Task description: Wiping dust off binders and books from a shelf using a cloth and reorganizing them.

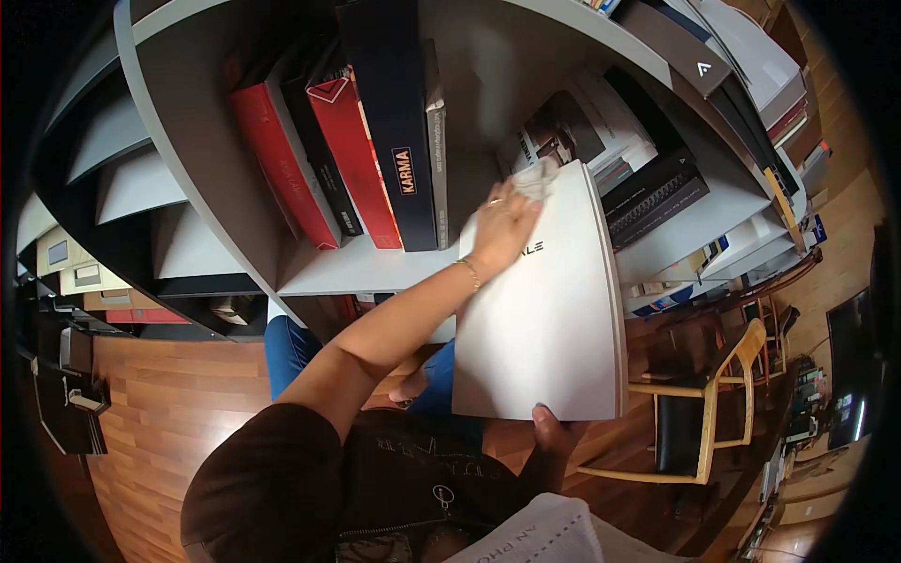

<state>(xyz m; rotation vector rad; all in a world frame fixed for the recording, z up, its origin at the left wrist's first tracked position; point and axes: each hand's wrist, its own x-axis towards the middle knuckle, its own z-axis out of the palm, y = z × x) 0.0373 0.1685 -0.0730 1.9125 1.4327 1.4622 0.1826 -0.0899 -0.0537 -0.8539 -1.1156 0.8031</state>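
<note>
A large white book [544, 319] with a plain cover and small dark lettering is held upright before the shelf. My left hand [507, 225], with a ring and a thin bracelet, reaches across to the upper part of the cover. Its fingers press a crumpled pale cloth [537, 180] against the book near the top edge. My right hand [556, 432] grips the book's bottom edge, thumb on the front; its other fingers are hidden behind.
A grey shelf [366, 267] holds upright red books [361, 159] and a tall dark blue book [389, 122]. Black books [657, 202] lean at the right. A wooden chair [709, 413] with a black seat stands on the wooden floor [188, 394]. Pale printed fabric [554, 535] lies below.
</note>
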